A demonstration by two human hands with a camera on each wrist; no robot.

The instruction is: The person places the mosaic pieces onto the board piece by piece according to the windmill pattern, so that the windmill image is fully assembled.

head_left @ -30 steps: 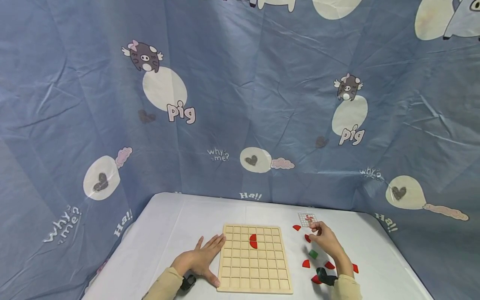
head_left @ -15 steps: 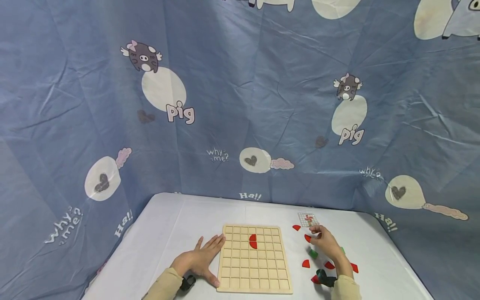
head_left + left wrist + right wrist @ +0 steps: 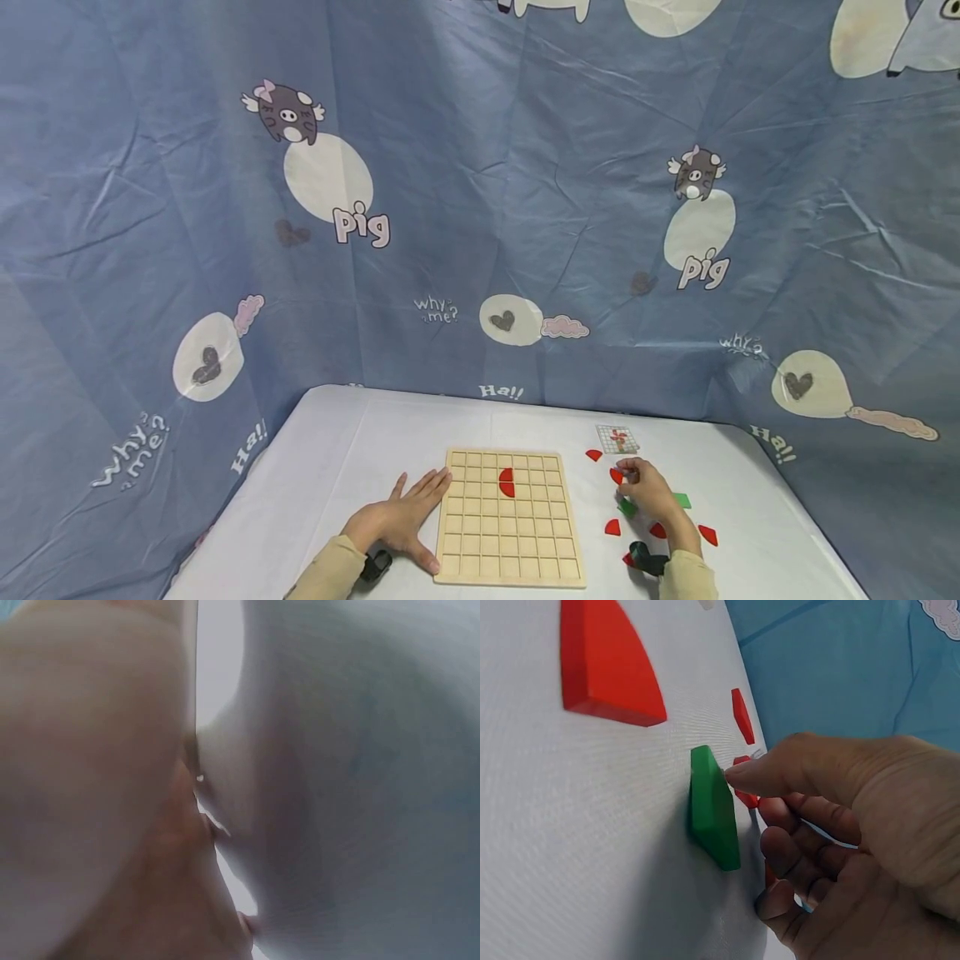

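My left hand (image 3: 408, 518) lies spread at the left edge of the pale wooden grid board (image 3: 510, 575), fingertips and thumb at its rim. Two red quarter-circle pieces (image 3: 507, 489) sit one above the other in the board's upper cells. To the right of the board, my right hand (image 3: 651, 492) is low over the table, thumb and fingers bent and apart. By its fingertips lies a red quarter-circle piece (image 3: 616, 476). A green block (image 3: 711, 810) is close to the thumb in the right wrist view; contact cannot be told. The left wrist view shows only a blurred hand (image 3: 90, 787) and white cloth.
A small printed pattern card (image 3: 617, 439) lies beyond the right hand. Several red pieces are scattered around it, among them one near the card (image 3: 593, 455) and one at the far right (image 3: 708, 535). A green piece (image 3: 682, 500) lies right of the wrist. A blue curtain (image 3: 450, 208) hangs behind the table.
My right hand has drawn back from the pattern card towards me and lower, uncovering more of the card and the green piece by the wrist. The left hand and board stay put.
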